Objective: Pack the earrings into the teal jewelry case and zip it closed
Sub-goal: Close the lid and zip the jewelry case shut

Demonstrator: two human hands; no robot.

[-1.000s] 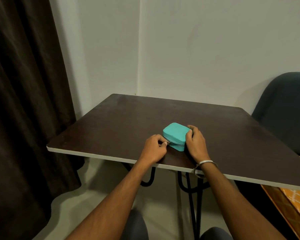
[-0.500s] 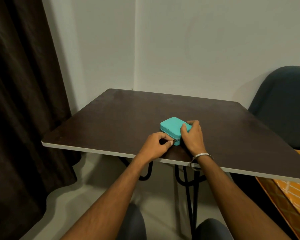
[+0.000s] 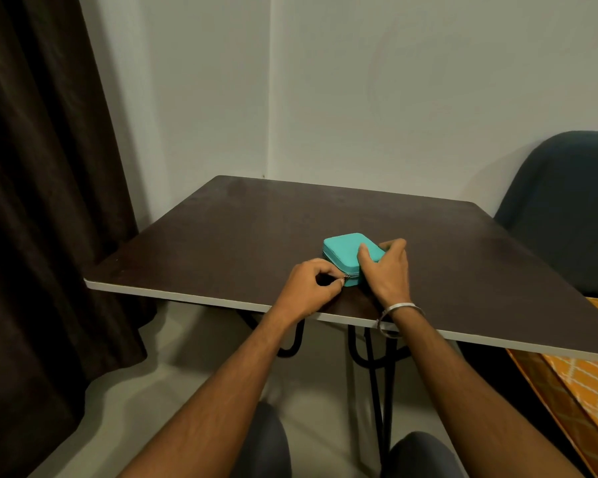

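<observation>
left hand (image 3: pixel 311 284) is pinching the small zipper pull (image 3: pixel 346 277) at the near corner of the teal jewelry case (image 3: pixel 346 250), which is lying lid-down-shut near the front edge of the table (image 3: pixel 221 236). right hand (image 3: pixel 385 270) is gripping the case, thumb on top. it is looking light, so it probably needs holding against the pull. i am counting one case, one pull; no earrings are showing.

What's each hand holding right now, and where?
Left hand pinches the zipper pull at the case's near corner; right hand grips the case's right side.
</observation>
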